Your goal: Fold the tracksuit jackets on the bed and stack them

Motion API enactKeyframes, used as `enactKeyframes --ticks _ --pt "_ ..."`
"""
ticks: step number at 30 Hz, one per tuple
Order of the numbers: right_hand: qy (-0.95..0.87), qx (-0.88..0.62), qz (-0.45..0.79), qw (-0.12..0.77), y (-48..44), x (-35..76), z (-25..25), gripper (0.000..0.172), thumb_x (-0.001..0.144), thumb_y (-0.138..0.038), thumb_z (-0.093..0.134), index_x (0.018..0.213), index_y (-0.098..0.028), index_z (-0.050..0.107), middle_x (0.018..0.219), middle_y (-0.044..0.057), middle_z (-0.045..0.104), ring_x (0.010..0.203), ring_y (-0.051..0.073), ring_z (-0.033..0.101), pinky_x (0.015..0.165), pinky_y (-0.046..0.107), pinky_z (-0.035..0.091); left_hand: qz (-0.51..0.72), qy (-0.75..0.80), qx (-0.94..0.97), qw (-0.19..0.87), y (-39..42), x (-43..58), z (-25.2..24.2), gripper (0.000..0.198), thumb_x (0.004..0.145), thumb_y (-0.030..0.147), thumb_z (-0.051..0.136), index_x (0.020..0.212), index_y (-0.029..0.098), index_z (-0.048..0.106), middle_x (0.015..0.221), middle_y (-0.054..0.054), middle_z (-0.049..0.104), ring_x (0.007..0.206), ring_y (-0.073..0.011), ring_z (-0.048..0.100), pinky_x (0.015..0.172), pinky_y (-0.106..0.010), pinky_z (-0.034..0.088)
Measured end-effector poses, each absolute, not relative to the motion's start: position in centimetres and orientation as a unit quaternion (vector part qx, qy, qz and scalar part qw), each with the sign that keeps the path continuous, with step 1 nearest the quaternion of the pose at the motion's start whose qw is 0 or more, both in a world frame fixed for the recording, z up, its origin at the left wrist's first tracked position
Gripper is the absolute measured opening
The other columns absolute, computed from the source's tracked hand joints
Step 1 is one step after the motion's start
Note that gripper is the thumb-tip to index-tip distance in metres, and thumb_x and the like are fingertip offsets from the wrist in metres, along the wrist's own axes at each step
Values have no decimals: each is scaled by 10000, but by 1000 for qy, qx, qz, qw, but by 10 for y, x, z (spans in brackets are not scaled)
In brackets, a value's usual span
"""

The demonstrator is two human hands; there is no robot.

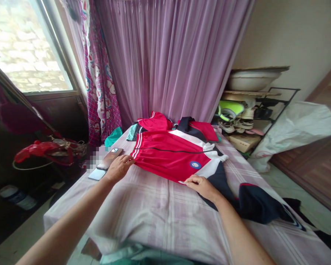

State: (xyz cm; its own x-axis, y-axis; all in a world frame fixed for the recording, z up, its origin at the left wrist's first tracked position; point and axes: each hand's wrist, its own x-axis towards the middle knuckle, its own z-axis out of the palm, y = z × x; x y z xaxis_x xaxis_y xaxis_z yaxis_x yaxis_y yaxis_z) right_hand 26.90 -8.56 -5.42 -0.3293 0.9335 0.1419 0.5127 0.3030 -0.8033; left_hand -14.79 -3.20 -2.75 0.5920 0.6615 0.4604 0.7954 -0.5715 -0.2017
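Observation:
A red, white and navy sports jacket [173,152] with a round blue badge lies spread on a table covered with a pale checked cloth [143,209]. My left hand [118,167] presses flat on the jacket's left edge, by the white-striped hem. My right hand [202,186] rests on the jacket's near edge, where red meets navy. Neither hand lifts the fabric. More red and navy garments [160,122] lie piled behind the jacket.
A phone [110,157] and a white device lie by my left hand. A dark garment [260,206] hangs off the table's right side. Purple curtains behind, a shoe rack [245,117] and white sack at right, a window and red bag at left.

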Motion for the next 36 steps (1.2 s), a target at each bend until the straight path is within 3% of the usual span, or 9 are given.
enactKeyframes --ticks 5,15,19,22,26,31,36 --pt "-795 -481 275 247 -93 264 -51 199 798 -263 559 771 -240 755 830 35 723 814 189 660 759 300 484 -110 -426 -891 108 -54 -147 -42 302 965 180 430 1114 243 685 1134 -80 698 1065 -198 633 939 -357 493" --pt "-822 -484 210 214 -94 264 -46 247 854 -244 498 808 -242 741 872 40 742 841 193 669 783 313 486 -142 -464 -873 41 -59 -133 -22 320 915 160 424 997 222 727 1049 -76 741 990 -222 682 902 -384 523" --pt "-826 -485 125 259 -73 244 -29 296 917 -294 462 979 -213 740 1044 85 738 976 213 667 902 349 483 -190 -466 -864 27 -45 -90 -19 402 992 337 374 1242 185 650 1244 -119 685 1168 -238 621 1016 -405 482" --pt "-807 -515 61 285 -53 215 -22 388 946 -300 429 1236 -187 660 1301 124 649 1205 233 585 1039 379 419 -157 -481 -862 9 -39 -50 -31 486 1006 448 334 1385 230 547 1427 -111 564 1342 -275 487 1111 -502 385" --pt "-803 -566 64 176 -46 181 -38 516 967 -372 425 1448 -192 480 1528 143 429 1416 278 374 1154 498 267 -80 -498 -863 -17 -45 -23 -56 487 988 531 344 1429 373 480 1529 -67 453 1423 -331 371 1126 -662 249" --pt "-815 -565 87 98 -58 171 -59 585 990 -446 371 1510 -181 384 1580 160 326 1472 302 258 1177 564 153 -88 -491 -867 -20 -53 -31 -68 494 988 538 336 1462 419 408 1558 -57 410 1442 -317 335 1143 -666 186" --pt "-801 -586 77 101 -58 198 -56 571 987 -477 366 1499 -228 406 1568 145 360 1459 292 290 1168 565 166 -98 -482 -870 -28 -50 -37 -68 444 1008 492 313 1420 435 466 1531 -39 452 1396 -298 409 1140 -652 207"
